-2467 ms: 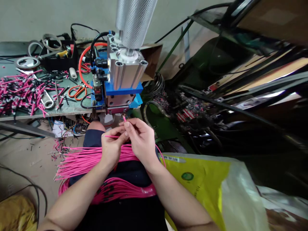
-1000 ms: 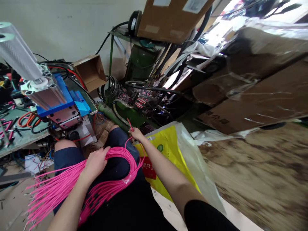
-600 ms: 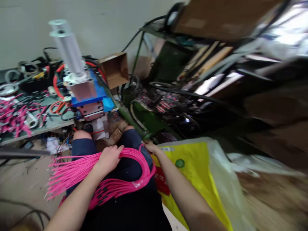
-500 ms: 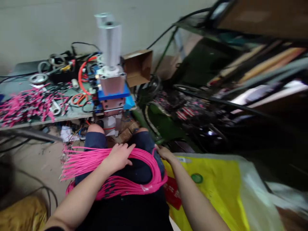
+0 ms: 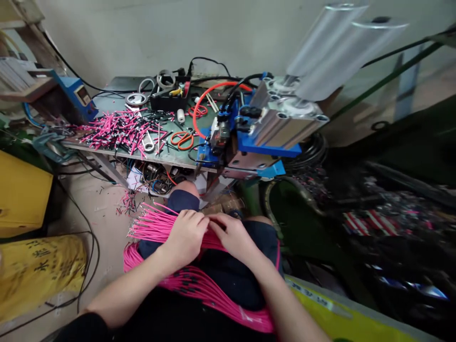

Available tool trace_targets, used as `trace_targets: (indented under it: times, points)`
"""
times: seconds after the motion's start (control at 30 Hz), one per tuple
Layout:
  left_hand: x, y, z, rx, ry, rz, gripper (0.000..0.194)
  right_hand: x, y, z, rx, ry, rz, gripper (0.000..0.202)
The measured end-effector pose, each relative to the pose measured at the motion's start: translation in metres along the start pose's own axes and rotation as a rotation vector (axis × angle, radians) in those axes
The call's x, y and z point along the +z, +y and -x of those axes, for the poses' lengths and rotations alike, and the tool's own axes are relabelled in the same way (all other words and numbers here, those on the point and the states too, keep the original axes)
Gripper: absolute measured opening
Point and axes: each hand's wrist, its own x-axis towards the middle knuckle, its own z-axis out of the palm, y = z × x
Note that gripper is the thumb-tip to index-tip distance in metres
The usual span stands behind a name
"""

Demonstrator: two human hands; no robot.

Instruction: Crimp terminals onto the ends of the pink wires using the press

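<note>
A bundle of pink wires (image 5: 153, 228) lies in a loop across my lap, its bare metal ends fanned out on the left and black sleeves along its lower strands. My left hand (image 5: 188, 235) is closed over the upper part of the bundle, fingers curled. Close against its fingertips, my right hand (image 5: 231, 237) pinches at the same pink wires; the exact strand between thumb and finger is hidden. Beyond my knees stands a press (image 5: 278, 123) with silver cylinders and a blue plate, fixed at the bench edge.
Short pink and black wire pieces (image 5: 121, 130) are heaped on the bench (image 5: 178, 159), near orange-handled scissors (image 5: 182, 140) and a black tray (image 5: 169, 102) of tools. A yellow sack (image 5: 42, 270) and a black cable (image 5: 94, 256) lie on the floor at left.
My view has turned left. My right hand has come from the bundle's right bend to my left hand, and its fingers now pinch. My left hand's spread fingers have curled closed.
</note>
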Motion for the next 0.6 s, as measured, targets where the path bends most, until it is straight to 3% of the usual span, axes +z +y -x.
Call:
trace_targets:
  times: [0.1,0.23,0.33,0.47,0.53,0.6]
  points:
    - [-0.006,-0.001,0.025,-0.118,0.341,0.204,0.028,0.022,-0.008,-0.022,-0.061,-0.051,0.028,0.017]
    - [-0.01,-0.011,0.056,-0.261,0.514,0.442,0.018,0.037,-0.012,-0.034,-0.015,-0.081,0.03,0.005]
    - [-0.01,-0.024,0.065,-0.482,0.588,0.609,0.014,0.037,-0.017,-0.035,-0.006,-0.07,0.031,0.013]
    - [-0.013,-0.043,0.054,-0.766,0.663,0.997,0.027,0.035,-0.02,-0.032,-0.035,0.015,0.035,0.02]
    - [-0.015,-0.048,0.046,-0.802,0.602,1.08,0.033,0.037,-0.021,-0.029,-0.046,0.053,0.02,0.019]
    - [-0.017,-0.048,0.04,-0.8,0.454,1.048,0.036,0.039,-0.022,-0.026,-0.071,0.089,0.002,0.019]
